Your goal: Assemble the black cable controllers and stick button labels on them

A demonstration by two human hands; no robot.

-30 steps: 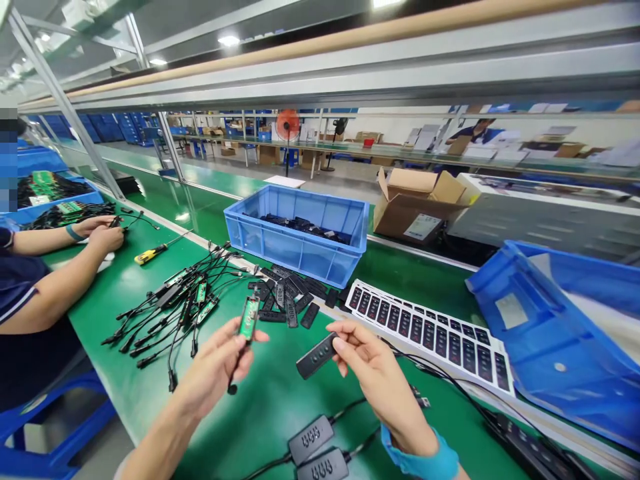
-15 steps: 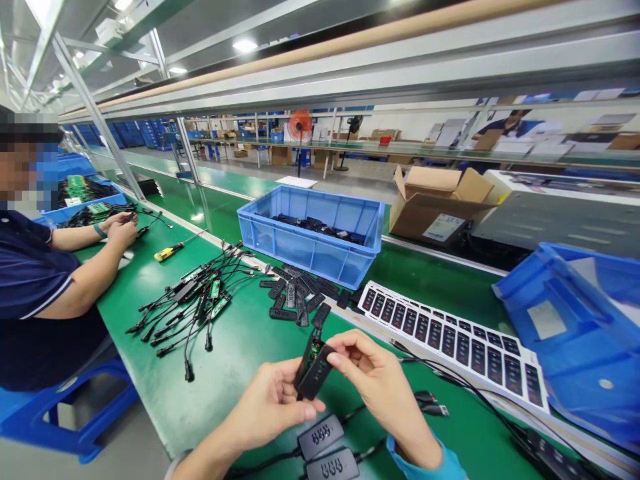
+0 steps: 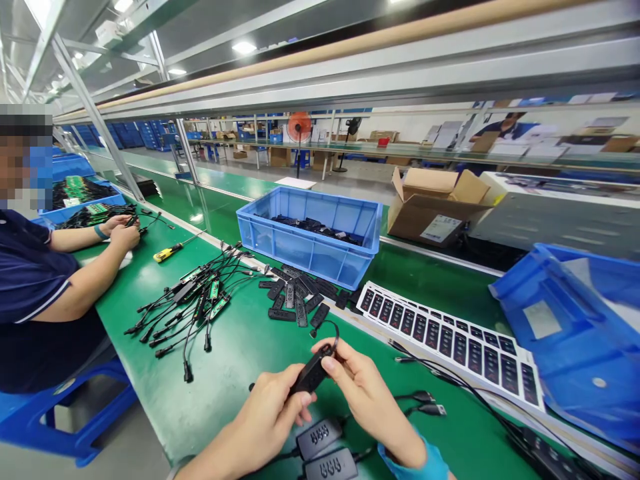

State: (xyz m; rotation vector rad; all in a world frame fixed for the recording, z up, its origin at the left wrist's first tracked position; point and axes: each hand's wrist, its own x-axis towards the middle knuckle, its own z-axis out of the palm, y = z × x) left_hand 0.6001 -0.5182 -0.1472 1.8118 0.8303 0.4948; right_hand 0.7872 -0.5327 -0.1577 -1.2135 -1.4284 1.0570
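Between my two hands is a small black cable controller case [image 3: 311,375], its halves together and a short cable running from its upper end. My left hand [image 3: 267,410] is closed around the lower end. At the upper end, my right hand [image 3: 357,385] pinches the case between thumb and fingers. Two black controllers with three-slot faces, a nearer one [image 3: 331,465] and a farther one [image 3: 319,437], lie on the bench just below my hands. Beyond my hands is a pile of black cover pieces [image 3: 300,301]. Cabled green circuit boards [image 3: 214,290] lie heaped to the left.
A blue bin [image 3: 310,248] holding black parts stands behind the covers. Sticker sheets [image 3: 445,340] lie along the bench rail, near an empty-looking blue crate [image 3: 580,360]. A yellow screwdriver [image 3: 169,253] rests near a co-worker [image 3: 40,280] at left. Black cables [image 3: 480,393] run at right.
The case was parted with green board showing inside; now its halves are together and the board is hidden. My hands have turned it, and its cable now curves out at the top.
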